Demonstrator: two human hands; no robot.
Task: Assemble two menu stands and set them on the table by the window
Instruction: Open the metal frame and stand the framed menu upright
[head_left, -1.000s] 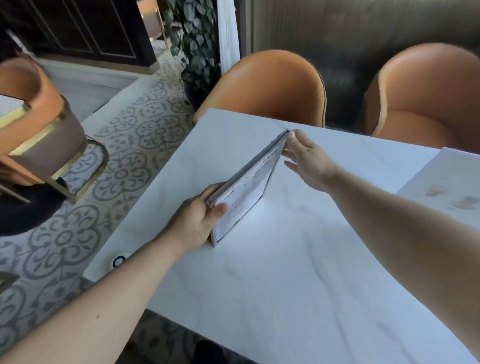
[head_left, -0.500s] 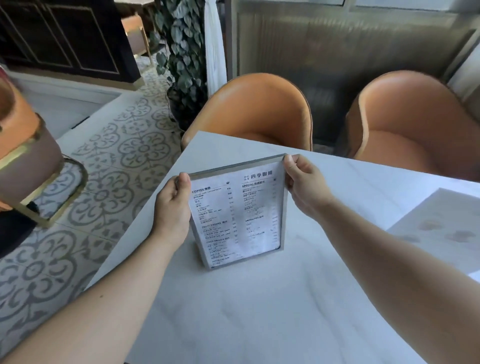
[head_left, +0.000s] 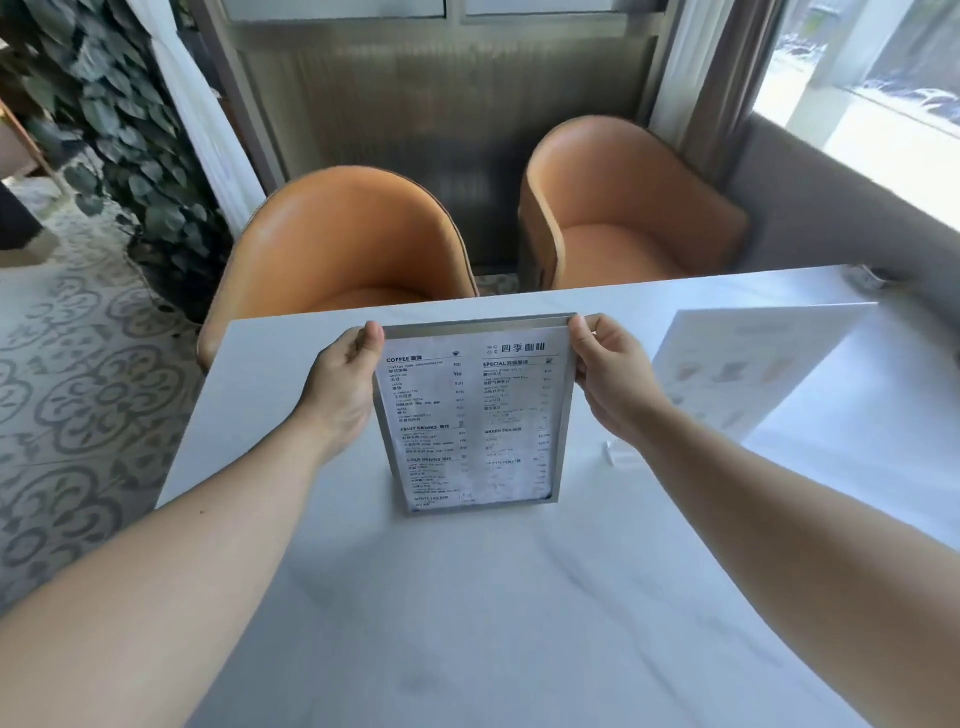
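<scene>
White marble table (head_left: 467, 623), silver-framed menu stand (head_left: 470, 415) upright, headed COFFEE and SPECIAL, left hand (head_left: 340, 395) and right hand (head_left: 613, 387) gripping its top corners

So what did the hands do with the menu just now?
They turned the framed menu from edge-on and tilted to upright, facing the person. The left hand moved from its lower corner to its top corner. The right hand kept the other top corner; the menu stayed on the table.

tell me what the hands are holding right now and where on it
Both hold the framed menu stand upright on the table: the left hand grips its upper left edge, the right hand its upper right edge.
</scene>
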